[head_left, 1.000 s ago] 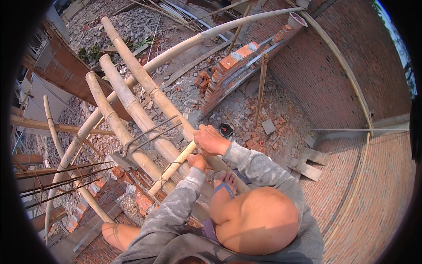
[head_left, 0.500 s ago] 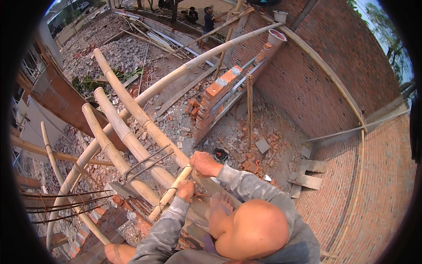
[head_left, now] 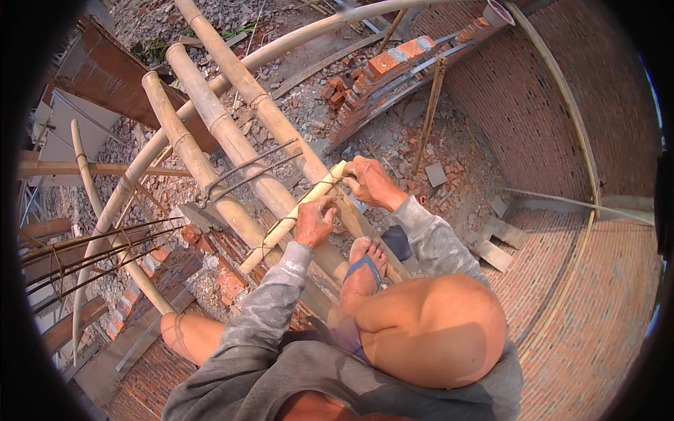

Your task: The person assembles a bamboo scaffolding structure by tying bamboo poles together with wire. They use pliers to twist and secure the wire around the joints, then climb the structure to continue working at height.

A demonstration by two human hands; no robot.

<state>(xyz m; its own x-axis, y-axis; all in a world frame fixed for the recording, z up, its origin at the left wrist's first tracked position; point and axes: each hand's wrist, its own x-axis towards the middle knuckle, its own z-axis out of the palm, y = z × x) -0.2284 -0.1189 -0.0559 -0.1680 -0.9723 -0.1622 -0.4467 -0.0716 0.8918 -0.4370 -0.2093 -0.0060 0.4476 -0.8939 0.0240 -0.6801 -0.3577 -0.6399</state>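
Observation:
A short pale bamboo stick lies crosswise over the long bamboo poles, with dark tie wire looped around it in places. My right hand is closed about its upper right end, fingers bent near the wire there. Against the middle of the stick, my left hand is curled, its thumb on top; whether wire is also in its fingers is hidden. Beside my hands, a bent steel rod rests across the poles. My foot, in a blue-strapped sandal, stands on the poles just below.
Broken bricks and rubble cover the ground far below. A partly built brick wall stands ahead, a tall brick wall to the right. Rusty rebar juts in at the left. A curved bamboo pole crosses beneath the others.
My view has tilted down, so the poles and hands sit higher. My right hand has shifted around the stick's end, and the left hand's grip has loosened, its thumb now showing.

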